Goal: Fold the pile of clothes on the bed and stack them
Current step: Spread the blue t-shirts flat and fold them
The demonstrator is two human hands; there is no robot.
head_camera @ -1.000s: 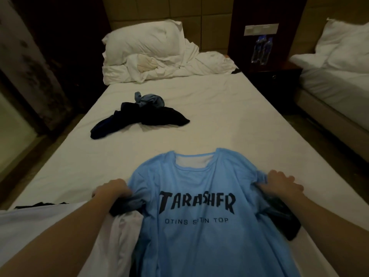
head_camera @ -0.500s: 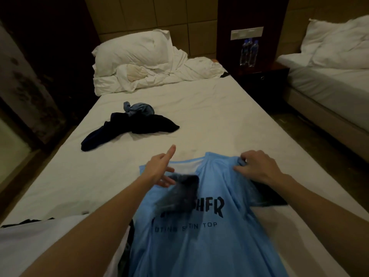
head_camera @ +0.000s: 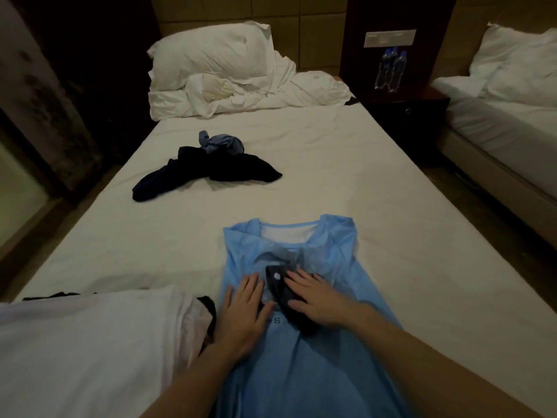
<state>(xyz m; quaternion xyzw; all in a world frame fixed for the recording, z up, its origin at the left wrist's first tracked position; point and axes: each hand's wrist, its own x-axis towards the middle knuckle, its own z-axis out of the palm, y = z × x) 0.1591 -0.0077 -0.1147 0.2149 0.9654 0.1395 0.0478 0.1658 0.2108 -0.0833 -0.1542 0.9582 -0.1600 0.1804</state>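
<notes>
blue T-shirt (head_camera: 316, 372) | print mostly covered | legible: "S"

head camera, looking forward and down, near the bed (head_camera: 331, 164)

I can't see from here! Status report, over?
Both hands flat: left hand and right hand press the light blue T-shirt, sleeves folded in. Dark clothes pile unfolded. Nothing blocking.

Your two forearms enter from the bottom edge, bare all the way to the frame's border, with no sleeve on either. Your left hand (head_camera: 244, 312) and right hand (head_camera: 316, 300) are bare too, without gloves, and no ring, watch or band shows at fingers or wrists. The nails look short, though the dim light blurs finer detail.
</notes>
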